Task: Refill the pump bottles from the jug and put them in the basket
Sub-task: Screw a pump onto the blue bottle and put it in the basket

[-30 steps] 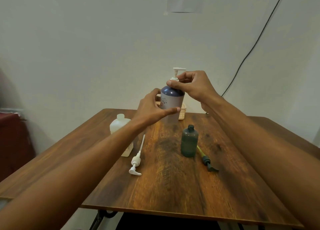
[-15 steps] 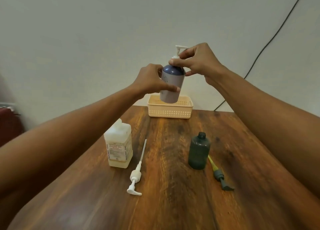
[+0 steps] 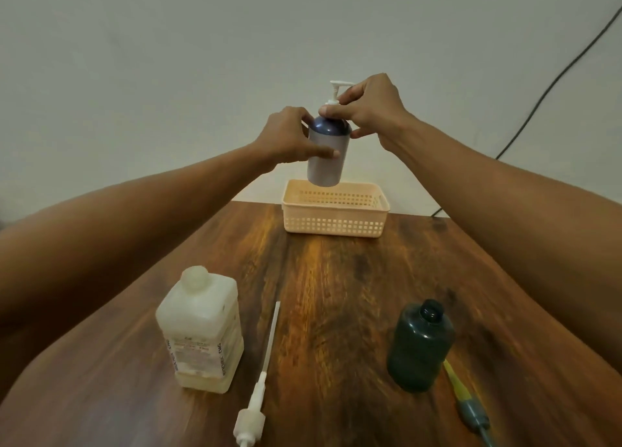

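Note:
I hold a grey-purple pump bottle (image 3: pixel 325 164) in the air just above the peach basket (image 3: pixel 335 222) at the table's far edge. My left hand (image 3: pixel 286 137) grips the bottle's body. My right hand (image 3: pixel 367 110) pinches the collar under its white pump head (image 3: pixel 338 88). A translucent white jug (image 3: pixel 201 332) with a cap stands at the near left. A dark green bottle (image 3: pixel 419 345) stands capped at the near right. A loose white pump (image 3: pixel 259 379) lies between them, and a green-yellow pump (image 3: pixel 466 401) lies beside the green bottle.
The wooden table (image 3: pixel 336 295) ends just behind the basket, against a pale wall. A black cable (image 3: pixel 552 86) runs down the wall at the right. My forearms span both sides of the table.
The view has tilted down and closer. Both hands have carried the grey-purple bottle a little lower, to just over the basket's rim.

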The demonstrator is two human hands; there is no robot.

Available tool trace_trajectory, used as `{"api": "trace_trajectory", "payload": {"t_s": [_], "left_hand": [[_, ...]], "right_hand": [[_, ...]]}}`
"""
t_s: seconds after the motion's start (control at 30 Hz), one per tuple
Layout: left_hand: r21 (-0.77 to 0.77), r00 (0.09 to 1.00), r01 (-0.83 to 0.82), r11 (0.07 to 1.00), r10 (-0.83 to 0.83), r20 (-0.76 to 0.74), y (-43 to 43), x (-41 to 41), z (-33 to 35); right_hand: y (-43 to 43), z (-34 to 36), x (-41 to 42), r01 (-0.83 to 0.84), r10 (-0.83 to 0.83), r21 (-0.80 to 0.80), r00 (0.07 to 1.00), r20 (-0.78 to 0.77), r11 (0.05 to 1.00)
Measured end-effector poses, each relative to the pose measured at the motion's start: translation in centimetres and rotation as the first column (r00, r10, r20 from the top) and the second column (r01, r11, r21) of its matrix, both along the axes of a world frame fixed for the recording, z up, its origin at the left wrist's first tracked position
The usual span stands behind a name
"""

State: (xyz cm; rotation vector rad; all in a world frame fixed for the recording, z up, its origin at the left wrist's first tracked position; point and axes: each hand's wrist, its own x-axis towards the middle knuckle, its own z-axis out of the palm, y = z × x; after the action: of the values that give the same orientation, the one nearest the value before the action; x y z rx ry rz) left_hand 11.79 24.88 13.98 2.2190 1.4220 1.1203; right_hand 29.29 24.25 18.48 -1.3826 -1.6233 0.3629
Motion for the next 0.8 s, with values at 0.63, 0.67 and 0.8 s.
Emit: {"api": "trace_trajectory", "payload": {"t_s": [0.63,0.67,0.8], "left_hand": [[-0.125,1.0,0.009,0.992,-0.009,0.0,13.9,-2.6,-9.8],[-0.126,1.0,0.006,0.992,-0.007,-0.003,14.3,-2.6,-10.2],[-0.106,0.999,-0.01,0.994,0.004,-0.053,15.3,-2.4,-11.6]], "right_hand": [[14.6,-10.8,-2.5,0.023,-0.014,-0.103,0.996,0.088,0.994],[15.1,-11.2,-2.5,0.024,-0.014,-0.106,0.996,0.09,0.994],[16.1,-12.6,-2.4,0.008,0.003,-0.12,0.996,0.091,0.993]]}}
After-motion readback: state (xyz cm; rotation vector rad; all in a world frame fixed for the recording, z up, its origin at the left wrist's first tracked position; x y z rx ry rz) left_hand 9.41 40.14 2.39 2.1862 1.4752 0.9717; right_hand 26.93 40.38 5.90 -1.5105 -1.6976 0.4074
